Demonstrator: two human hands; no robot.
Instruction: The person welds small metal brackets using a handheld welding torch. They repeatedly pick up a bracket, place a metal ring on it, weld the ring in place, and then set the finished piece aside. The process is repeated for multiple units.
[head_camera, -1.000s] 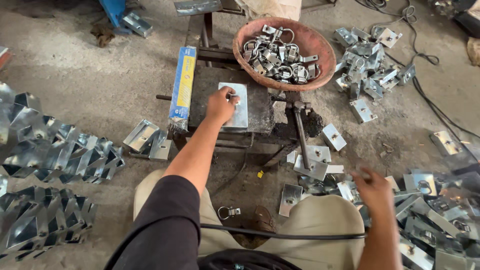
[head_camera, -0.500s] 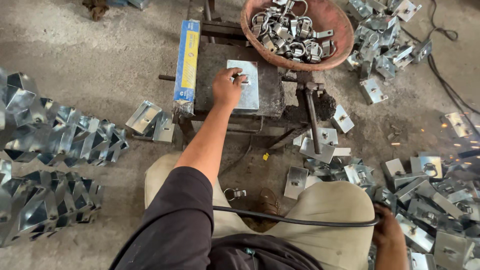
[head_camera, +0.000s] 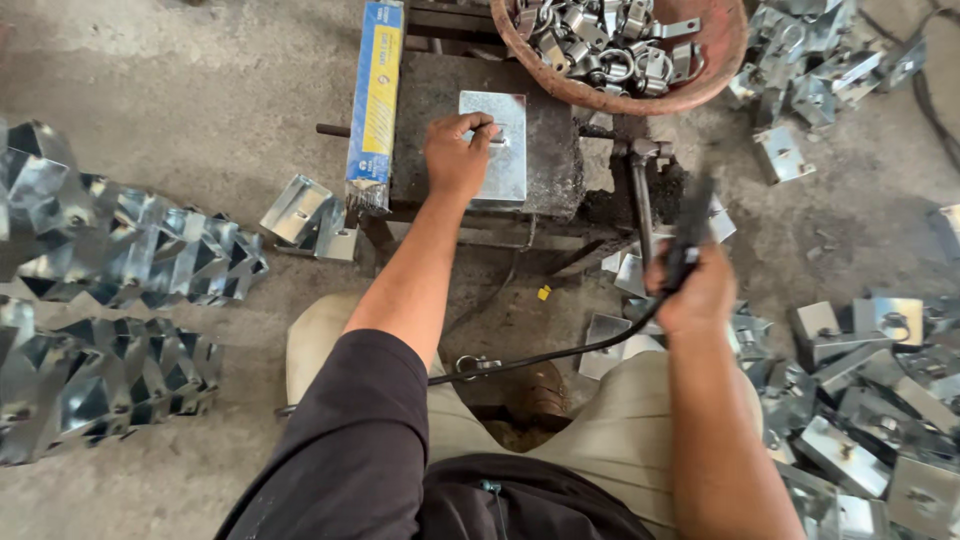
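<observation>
Around the dark work block (head_camera: 560, 150) lie stacks of folded metal brackets (head_camera: 110, 290) on the left, loose square plates (head_camera: 860, 400) on the right and a reddish bowl (head_camera: 720, 60) of ring fittings behind it. On the block lies a flat steel plate (head_camera: 500, 155), and the left hand (head_camera: 455, 155) rests on its left edge, fingers curled and pinching a small piece against it, while the right hand (head_camera: 695, 290) is closed round a blurred black tool handle (head_camera: 685, 240) with a cable (head_camera: 540, 355), near the block's right side. To do this well, I judge, the plate should be pressed flat and steady, fingers clear of where the tool tip lands.
</observation>
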